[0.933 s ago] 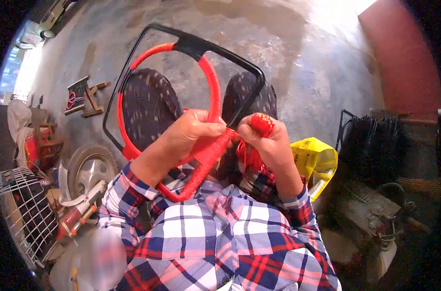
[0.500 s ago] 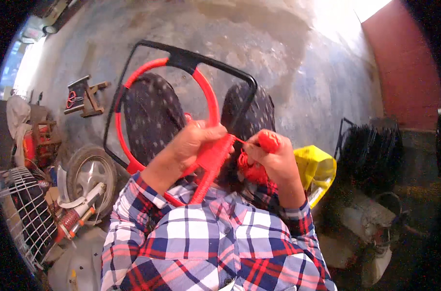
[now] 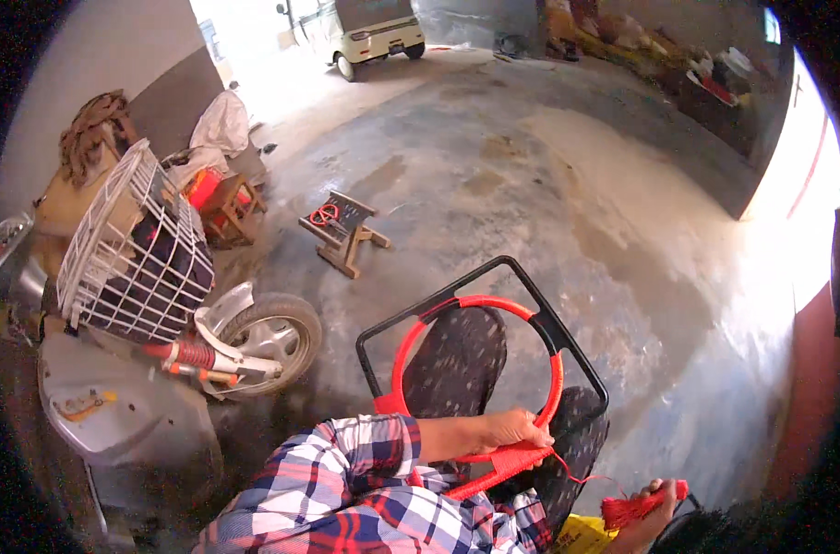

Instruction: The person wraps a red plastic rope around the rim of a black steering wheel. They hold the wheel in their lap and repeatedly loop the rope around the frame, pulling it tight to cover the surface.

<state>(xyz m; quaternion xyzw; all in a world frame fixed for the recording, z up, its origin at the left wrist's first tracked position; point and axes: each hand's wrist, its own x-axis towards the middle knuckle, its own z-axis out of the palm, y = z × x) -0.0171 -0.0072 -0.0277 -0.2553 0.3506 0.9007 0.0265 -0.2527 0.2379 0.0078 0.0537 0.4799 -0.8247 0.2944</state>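
Your left hand [image 3: 517,429], at lower centre, is clamped on the red ring [image 3: 557,377], thumb and fingers together at its wrapped edge. The ring sits inside a black frame [image 3: 568,342], over your knees [image 3: 455,355]. At lower right, your right hand [image 3: 658,512] curls closed around a bundle of red cord [image 3: 627,509]; one slack strand runs from the bundle to the ring beside your left hand.
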